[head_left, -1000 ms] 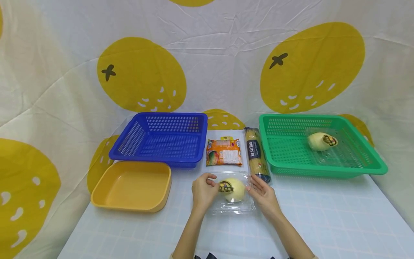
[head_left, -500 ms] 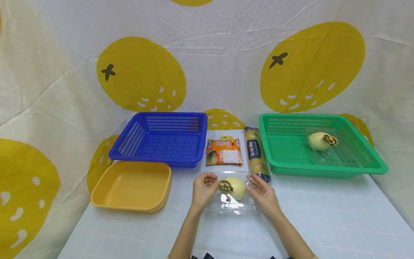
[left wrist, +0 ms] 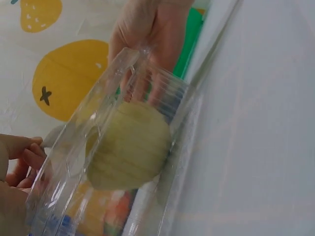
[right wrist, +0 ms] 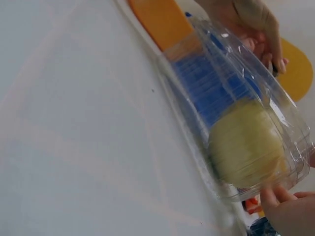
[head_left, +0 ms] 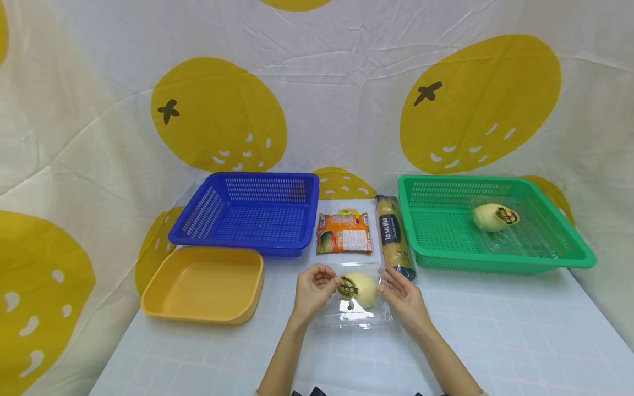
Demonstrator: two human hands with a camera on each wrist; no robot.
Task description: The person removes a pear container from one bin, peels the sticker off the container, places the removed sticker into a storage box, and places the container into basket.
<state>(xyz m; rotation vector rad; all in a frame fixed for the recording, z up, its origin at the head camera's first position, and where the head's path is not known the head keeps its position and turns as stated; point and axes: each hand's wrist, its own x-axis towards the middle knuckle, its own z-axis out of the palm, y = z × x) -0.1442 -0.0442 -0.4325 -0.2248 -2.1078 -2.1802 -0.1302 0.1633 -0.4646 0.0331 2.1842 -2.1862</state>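
Note:
A clear plastic clamshell box (head_left: 342, 319) lies on the table in front of the person, a pale yellow round fruit (head_left: 366, 291) inside it. On its lid is a black-and-gold label (head_left: 348, 287). The left hand (head_left: 312, 292) pinches the label's left edge between thumb and forefinger; the left wrist view shows a whitish flap of the label (left wrist: 54, 136) standing away from the lid. At the box's right side the right hand (head_left: 407, 301) holds it steady, thumb by the lid and fingers along the side wall.
Behind the box lie an orange packet (head_left: 344, 234) and a bag of spaghetti (head_left: 393, 236). A blue basket (head_left: 247, 242) and a yellow tub (head_left: 203, 316) stand left. A green basket (head_left: 431, 256) at right contains another boxed fruit (head_left: 490, 217).
The left hand has shifted slightly right, its fingers curling more closely at the label. The label's left edge has lifted and turned a little. The right hand and box have stayed in place.

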